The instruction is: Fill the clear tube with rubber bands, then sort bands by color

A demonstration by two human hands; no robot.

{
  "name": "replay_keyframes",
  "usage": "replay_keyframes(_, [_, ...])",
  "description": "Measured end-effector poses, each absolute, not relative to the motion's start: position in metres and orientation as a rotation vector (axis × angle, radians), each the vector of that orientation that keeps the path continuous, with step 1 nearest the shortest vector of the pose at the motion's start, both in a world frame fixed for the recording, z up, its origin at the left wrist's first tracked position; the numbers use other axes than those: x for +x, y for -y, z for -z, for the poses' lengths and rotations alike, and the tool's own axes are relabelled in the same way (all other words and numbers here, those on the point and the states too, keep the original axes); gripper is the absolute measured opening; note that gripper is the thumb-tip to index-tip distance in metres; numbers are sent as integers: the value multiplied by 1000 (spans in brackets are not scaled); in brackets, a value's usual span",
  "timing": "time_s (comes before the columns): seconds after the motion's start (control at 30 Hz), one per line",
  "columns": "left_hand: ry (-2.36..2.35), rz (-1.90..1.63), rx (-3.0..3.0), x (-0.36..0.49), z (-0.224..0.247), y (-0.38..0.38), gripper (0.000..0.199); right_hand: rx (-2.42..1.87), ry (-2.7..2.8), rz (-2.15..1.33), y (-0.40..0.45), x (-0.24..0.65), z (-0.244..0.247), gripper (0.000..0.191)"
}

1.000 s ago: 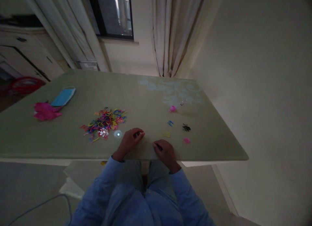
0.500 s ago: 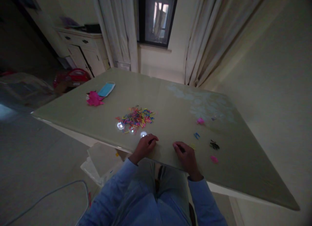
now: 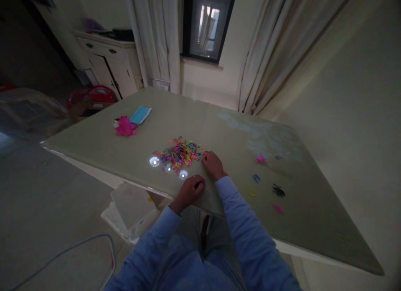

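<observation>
A loose pile of small multicoloured pieces (image 3: 181, 153) lies on the pale green table (image 3: 232, 140). My right hand (image 3: 213, 164) is at the pile's right edge with its fingertips pinched; what they hold, if anything, is too small to make out. Just below the pile, my left hand (image 3: 191, 190) rests by the table's near edge, its fingers curled closed around something I cannot see. To the right lie small separate groups: blue pieces (image 3: 256, 178), yellow pieces (image 3: 250, 192) and black pieces (image 3: 278, 190).
A blue face mask (image 3: 140, 115) and crumpled pink material (image 3: 125, 126) lie at the table's left. Pink bits (image 3: 260, 159) and another pink scrap (image 3: 278, 208) are on the right. A clear plastic container (image 3: 130, 209) stands below the near edge.
My right hand has moved left and forward, from beside the yellow pieces to the pile's right edge. My left hand has stayed nearly in place. The view has shifted slightly.
</observation>
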State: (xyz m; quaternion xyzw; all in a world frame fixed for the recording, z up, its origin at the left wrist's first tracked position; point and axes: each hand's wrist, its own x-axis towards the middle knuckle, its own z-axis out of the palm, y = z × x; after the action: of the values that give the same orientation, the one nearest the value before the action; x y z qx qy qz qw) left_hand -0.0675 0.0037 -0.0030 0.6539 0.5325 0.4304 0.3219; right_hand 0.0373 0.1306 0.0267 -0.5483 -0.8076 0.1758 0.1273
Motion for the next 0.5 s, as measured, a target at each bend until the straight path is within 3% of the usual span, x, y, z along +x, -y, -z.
replay_keyframes(0.5, [-1347,-1190,1719,-68,4,-5,20,-1506,2318,-609,-134,38,-21,20])
